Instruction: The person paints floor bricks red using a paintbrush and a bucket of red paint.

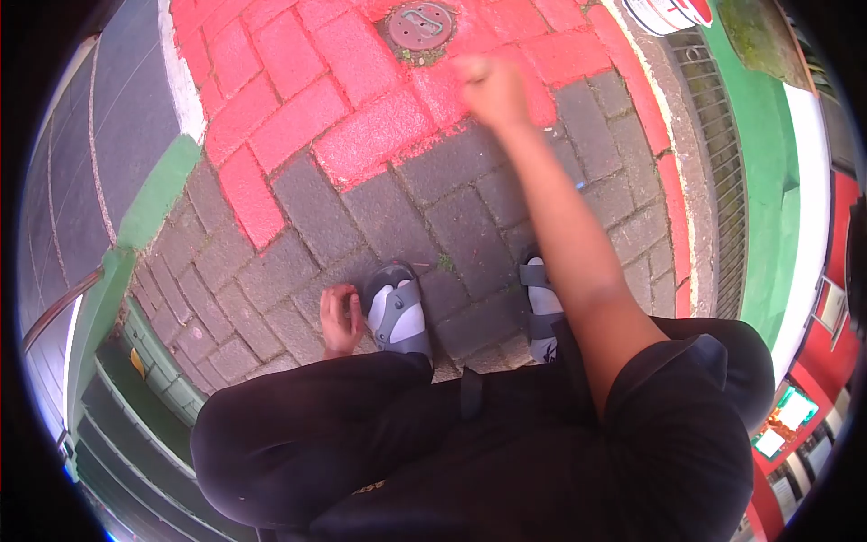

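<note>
My right hand (490, 88) is stretched out over the edge of the red-painted pavers (375, 135), blurred by motion, its fingers curled round something I cannot make out. My left hand (340, 316) hangs low beside my left sandal (397, 312), its fingers a little bent and apart, with nothing in it. Between my feet and the red paint lie bare grey pavers (379, 212). Just beyond my right hand a round metal cover (420, 27) is set in the red paving. My right sandal (542, 307) rests under my right forearm.
A white and red bucket (664, 14) stands at the top right, beside a metal drain grate (713, 135) and a green strip (768, 181). Along the left run a white and green kerb (163, 194) and dark tiles (117, 81). Green steps (135, 415) lie at the lower left.
</note>
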Action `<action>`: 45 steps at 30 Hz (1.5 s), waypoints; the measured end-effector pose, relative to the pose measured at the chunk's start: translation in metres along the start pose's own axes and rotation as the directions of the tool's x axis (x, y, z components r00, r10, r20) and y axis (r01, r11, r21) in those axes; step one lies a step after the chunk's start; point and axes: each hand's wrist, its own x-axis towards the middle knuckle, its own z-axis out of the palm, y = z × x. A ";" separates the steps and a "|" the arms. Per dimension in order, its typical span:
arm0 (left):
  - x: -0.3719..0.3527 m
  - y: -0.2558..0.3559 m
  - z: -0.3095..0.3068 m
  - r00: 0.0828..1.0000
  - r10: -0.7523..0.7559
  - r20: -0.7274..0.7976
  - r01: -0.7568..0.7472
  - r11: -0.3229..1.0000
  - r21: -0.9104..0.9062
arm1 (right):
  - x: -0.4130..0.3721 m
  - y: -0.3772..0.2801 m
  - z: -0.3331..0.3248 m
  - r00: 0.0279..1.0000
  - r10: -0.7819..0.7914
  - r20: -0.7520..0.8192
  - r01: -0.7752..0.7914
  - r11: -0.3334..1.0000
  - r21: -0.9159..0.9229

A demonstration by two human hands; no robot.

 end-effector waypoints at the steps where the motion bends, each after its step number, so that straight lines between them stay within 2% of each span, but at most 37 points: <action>1: 0.000 -0.001 -0.001 1.000 -0.003 -0.005 0.003 1.000 0.013 | -0.014 -0.019 0.013 0.994 -0.070 0.081 0.067 0.997 0.039; 3: 0.001 -0.007 -0.001 1.000 0.005 0.001 -0.005 0.999 0.040 | -0.029 -0.051 0.028 0.939 -0.134 0.317 0.138 0.990 0.008; 4: 0.002 -0.011 0.000 1.000 0.018 0.005 -0.019 0.998 0.067 | -0.025 -0.052 0.030 0.934 -0.131 0.331 0.137 0.991 0.007; 6: 0.001 -0.015 0.000 1.000 -0.001 0.005 0.001 0.998 0.067 | -0.012 -0.052 0.036 0.982 -0.125 0.144 0.074 0.946 0.315; 8: -0.002 -0.023 -0.001 0.997 0.060 0.039 -0.062 0.996 0.064 | 0.002 -0.042 0.023 0.990 0.116 0.075 -0.137 0.881 0.453; 10: -0.004 -0.028 -0.002 0.998 0.049 0.045 -0.051 0.997 0.064 | 0.014 -0.007 0.035 0.972 0.223 -0.072 -0.153 0.836 0.527; 11: -0.006 -0.027 -0.001 0.996 0.071 0.054 -0.075 0.995 0.070 | 0.012 0.006 0.032 0.973 0.228 -0.043 -0.174 0.840 0.515; 12: -0.007 -0.025 0.001 0.997 0.046 0.056 -0.050 0.997 0.061 | 0.014 0.015 0.025 0.932 0.314 0.179 -0.358 0.735 0.576; 13: -0.006 -0.024 0.000 0.998 0.025 0.055 -0.029 0.998 0.055 | 0.015 0.022 0.018 0.845 0.366 0.391 -0.535 0.605 0.589; 14: -0.005 -0.023 -0.001 0.999 0.011 0.053 -0.014 0.999 0.050 | 0.015 0.025 0.011 0.840 0.368 0.398 -0.542 0.607 0.582; 16: -0.003 -0.023 -0.002 0.998 0.019 0.062 -0.023 0.998 0.061 | 0.018 0.021 -0.010 0.758 0.401 0.513 -0.616 0.699 0.363; 17: -0.003 -0.023 -0.003 0.997 0.027 0.068 -0.030 0.998 0.047 | 0.022 0.015 -0.027 0.740 0.335 0.584 -0.596 0.730 0.336; 18: -0.003 -0.024 -0.003 0.997 0.036 0.073 -0.039 0.999 0.033 | 0.029 0.029 -0.031 0.747 0.330 0.578 -0.588 0.733 0.342; 20: -0.002 -0.027 -0.002 0.996 0.051 0.069 -0.054 0.998 0.037 | 0.039 0.045 -0.033 0.902 0.281 0.328 -0.427 0.701 0.572; 21: -0.002 -0.026 -0.003 0.996 0.049 0.070 -0.051 0.998 0.032 | 0.042 0.044 -0.029 0.928 0.332 0.170 -0.349 0.612 0.710; 22: -0.003 -0.026 -0.003 0.996 0.046 0.072 -0.048 0.998 0.026 | 0.043 0.047 -0.030 0.927 0.336 0.168 -0.350 0.610 0.711; 24: -0.002 -0.025 -0.003 0.995 0.052 0.079 -0.055 0.998 0.031 | 0.051 0.069 -0.032 0.938 0.248 0.241 -0.339 0.803 0.490; 25: -0.001 -0.025 -0.003 0.995 0.056 0.079 -0.059 0.998 0.036 | 0.054 0.080 -0.037 0.938 0.251 0.239 -0.339 0.803 0.490; 27: -0.003 -0.027 -0.002 0.995 0.058 0.078 -0.062 0.997 0.040 | 0.061 0.086 -0.050 0.861 0.166 0.480 -0.235 0.968 0.088; 28: -0.003 -0.029 -0.001 0.995 0.056 0.079 -0.059 0.997 0.044 | 0.064 0.088 -0.050 0.862 0.166 0.478 -0.234 0.969 0.086; 30: -0.002 -0.032 0.000 0.996 0.050 0.076 -0.054 0.997 0.046 | 0.068 0.062 -0.045 0.939 0.096 0.331 -0.191 0.944 0.268; 33: -0.006 -0.031 -0.001 0.995 0.035 0.090 -0.039 0.998 0.043 | 0.058 0.040 -0.035 0.994 0.058 0.096 -0.099 0.856 0.507; 34: -0.005 -0.030 -0.001 0.995 0.042 0.087 -0.046 0.998 0.037 | 0.057 0.046 -0.034 0.993 0.060 0.102 -0.104 0.857 0.505; 36: -0.004 -0.029 -0.001 0.995 0.046 0.084 -0.049 0.998 0.039 | 0.059 0.064 -0.038 0.912 0.211 0.352 -0.327 0.893 0.311; 37: -0.002 -0.028 -0.002 0.995 0.057 0.077 -0.061 0.997 0.046 | 0.058 0.068 -0.043 0.911 0.207 0.357 -0.323 0.896 0.306; 39: -0.001 -0.027 -0.001 0.996 0.050 0.070 -0.053 0.998 0.044 | 0.049 0.054 -0.062 0.845 0.296 0.446 -0.360 0.931 0.065; 40: -0.002 -0.026 -0.001 0.996 0.042 0.073 -0.045 0.998 0.044 | 0.047 0.045 -0.066 0.842 0.296 0.451 -0.357 0.933 0.055; 42: -0.003 -0.028 -0.002 0.996 0.034 0.080 -0.037 0.998 0.042 | 0.042 0.017 -0.061 0.873 0.294 0.389 -0.465 0.743 0.481; 45: -0.004 -0.030 -0.002 0.996 0.037 0.083 -0.041 0.998 0.052 | 0.042 0.039 -0.023 0.858 0.342 0.383 -0.505 0.692 0.516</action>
